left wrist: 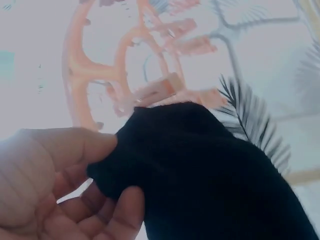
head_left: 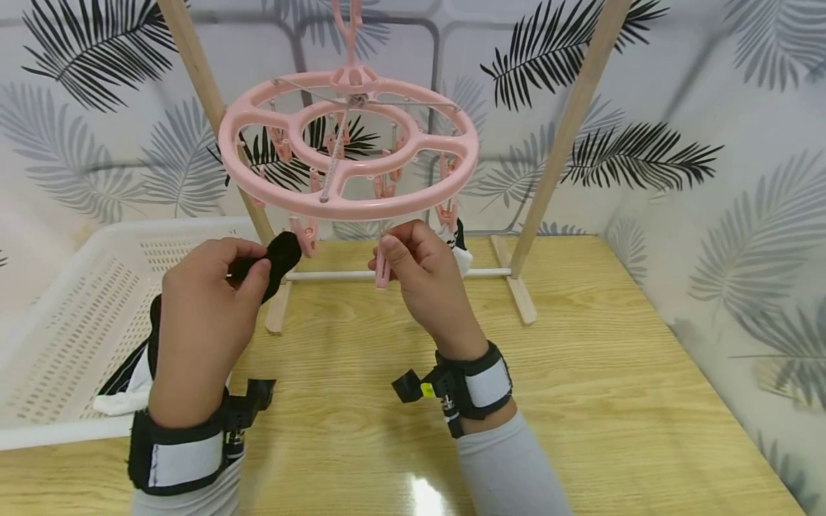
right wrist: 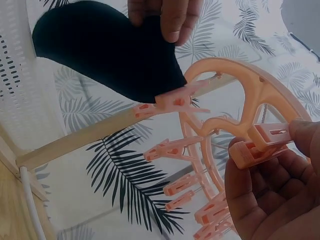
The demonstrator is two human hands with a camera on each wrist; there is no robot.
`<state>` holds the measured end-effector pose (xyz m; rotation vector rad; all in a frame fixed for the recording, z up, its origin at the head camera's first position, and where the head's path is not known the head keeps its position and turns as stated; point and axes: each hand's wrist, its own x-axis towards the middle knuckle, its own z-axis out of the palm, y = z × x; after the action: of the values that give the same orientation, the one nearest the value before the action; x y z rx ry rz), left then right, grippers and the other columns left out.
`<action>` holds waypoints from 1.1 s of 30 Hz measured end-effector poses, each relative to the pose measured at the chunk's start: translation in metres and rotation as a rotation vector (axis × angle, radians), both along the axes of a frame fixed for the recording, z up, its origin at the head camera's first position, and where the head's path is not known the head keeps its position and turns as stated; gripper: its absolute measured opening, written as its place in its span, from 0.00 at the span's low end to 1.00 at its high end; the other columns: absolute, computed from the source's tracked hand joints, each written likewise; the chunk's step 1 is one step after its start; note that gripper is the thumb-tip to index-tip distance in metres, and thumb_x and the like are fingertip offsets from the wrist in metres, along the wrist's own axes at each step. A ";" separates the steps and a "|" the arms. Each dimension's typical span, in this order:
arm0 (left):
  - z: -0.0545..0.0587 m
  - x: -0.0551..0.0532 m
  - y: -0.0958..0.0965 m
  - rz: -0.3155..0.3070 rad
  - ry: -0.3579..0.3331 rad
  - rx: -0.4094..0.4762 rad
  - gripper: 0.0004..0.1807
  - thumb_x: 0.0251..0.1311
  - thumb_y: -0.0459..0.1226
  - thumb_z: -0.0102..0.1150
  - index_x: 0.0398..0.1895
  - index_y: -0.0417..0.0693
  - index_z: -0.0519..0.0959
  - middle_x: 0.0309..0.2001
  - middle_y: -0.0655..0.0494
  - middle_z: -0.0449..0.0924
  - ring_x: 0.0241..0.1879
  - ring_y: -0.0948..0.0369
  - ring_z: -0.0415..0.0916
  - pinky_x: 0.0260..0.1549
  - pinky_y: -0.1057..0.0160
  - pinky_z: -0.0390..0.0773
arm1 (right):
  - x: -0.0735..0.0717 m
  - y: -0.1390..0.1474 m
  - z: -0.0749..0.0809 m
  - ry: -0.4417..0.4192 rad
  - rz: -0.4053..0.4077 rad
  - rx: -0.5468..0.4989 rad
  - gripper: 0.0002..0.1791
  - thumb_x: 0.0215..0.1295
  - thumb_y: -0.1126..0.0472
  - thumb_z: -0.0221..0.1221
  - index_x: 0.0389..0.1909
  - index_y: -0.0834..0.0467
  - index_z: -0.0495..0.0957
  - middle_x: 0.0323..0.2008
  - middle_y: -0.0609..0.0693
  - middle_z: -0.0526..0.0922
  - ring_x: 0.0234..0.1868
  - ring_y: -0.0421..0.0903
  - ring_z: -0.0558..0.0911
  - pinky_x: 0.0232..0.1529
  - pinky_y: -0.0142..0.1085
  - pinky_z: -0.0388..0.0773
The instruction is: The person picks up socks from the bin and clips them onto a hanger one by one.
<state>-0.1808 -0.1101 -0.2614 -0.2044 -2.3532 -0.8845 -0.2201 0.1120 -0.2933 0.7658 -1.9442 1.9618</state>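
Note:
My left hand [head_left: 209, 301] pinches a black sock [head_left: 282, 259] by one end, between thumb and fingers. In the right wrist view the sock [right wrist: 100, 50] spreads out flat, and a pink clip [right wrist: 176, 99] overlaps its lower corner. My right hand [head_left: 429, 276] pinches another pink clip [head_left: 383, 269] below the front rim of a round pink drying hanger [head_left: 348, 208]. Seen from the right wrist, that clip [right wrist: 262, 142] sits between thumb and fingertips with no fabric in it. Several other clips dangle from the ring.
A white perforated basket [head_left: 64, 337] with black and white fabric stands on the left. The hanger hangs within a wooden stand [head_left: 568, 136] with a white crossbar [head_left: 335, 276]. Behind my right hand, a black and white piece [head_left: 461, 258] shows below the ring. Underneath lies a wood-grain table [head_left: 619, 373].

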 end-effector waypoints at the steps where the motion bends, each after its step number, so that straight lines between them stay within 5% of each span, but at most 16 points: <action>1: 0.000 0.002 0.003 -0.025 -0.001 -0.011 0.07 0.59 0.34 0.59 0.37 0.40 0.81 0.36 0.44 0.81 0.31 0.54 0.75 0.28 0.51 0.77 | 0.000 0.000 0.000 -0.003 -0.001 0.000 0.13 0.71 0.56 0.47 0.41 0.64 0.70 0.29 0.56 0.76 0.33 0.55 0.77 0.36 0.46 0.80; 6: -0.003 0.008 0.012 -0.157 -0.028 -0.067 0.07 0.57 0.34 0.61 0.38 0.42 0.81 0.35 0.47 0.80 0.30 0.56 0.74 0.28 0.53 0.75 | 0.000 -0.001 0.001 -0.002 -0.009 0.006 0.15 0.71 0.55 0.47 0.41 0.65 0.70 0.29 0.57 0.76 0.32 0.54 0.77 0.37 0.47 0.80; 13: -0.014 -0.001 0.025 -0.302 -0.078 -0.066 0.06 0.57 0.33 0.61 0.37 0.44 0.81 0.34 0.49 0.81 0.30 0.57 0.73 0.29 0.53 0.76 | 0.002 0.000 0.005 0.006 -0.031 -0.003 0.12 0.71 0.57 0.48 0.40 0.64 0.71 0.29 0.58 0.77 0.31 0.56 0.77 0.36 0.44 0.79; 19: -0.017 -0.001 0.033 -0.384 -0.093 -0.074 0.05 0.56 0.32 0.62 0.36 0.43 0.81 0.34 0.51 0.81 0.31 0.60 0.74 0.28 0.55 0.76 | 0.001 -0.002 0.002 -0.010 -0.014 -0.032 0.12 0.71 0.57 0.48 0.41 0.64 0.70 0.31 0.58 0.77 0.33 0.58 0.77 0.33 0.37 0.79; 26: -0.020 0.000 0.043 -0.414 -0.092 -0.114 0.04 0.55 0.32 0.63 0.34 0.44 0.82 0.34 0.52 0.81 0.31 0.59 0.73 0.30 0.55 0.76 | 0.003 -0.006 0.004 0.017 -0.024 -0.030 0.11 0.71 0.58 0.48 0.39 0.64 0.70 0.30 0.57 0.76 0.33 0.54 0.77 0.36 0.40 0.80; 33: -0.027 -0.005 0.047 -0.512 -0.143 -0.124 0.04 0.54 0.33 0.63 0.34 0.45 0.81 0.32 0.56 0.80 0.29 0.62 0.71 0.28 0.59 0.75 | 0.002 -0.009 0.003 0.024 -0.066 -0.013 0.11 0.70 0.55 0.50 0.37 0.61 0.71 0.26 0.55 0.77 0.32 0.55 0.77 0.37 0.42 0.77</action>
<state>-0.1856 -0.0629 -0.2883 -0.8490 -2.5348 -1.0098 -0.2185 0.1033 -0.2900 0.7098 -1.9159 1.9161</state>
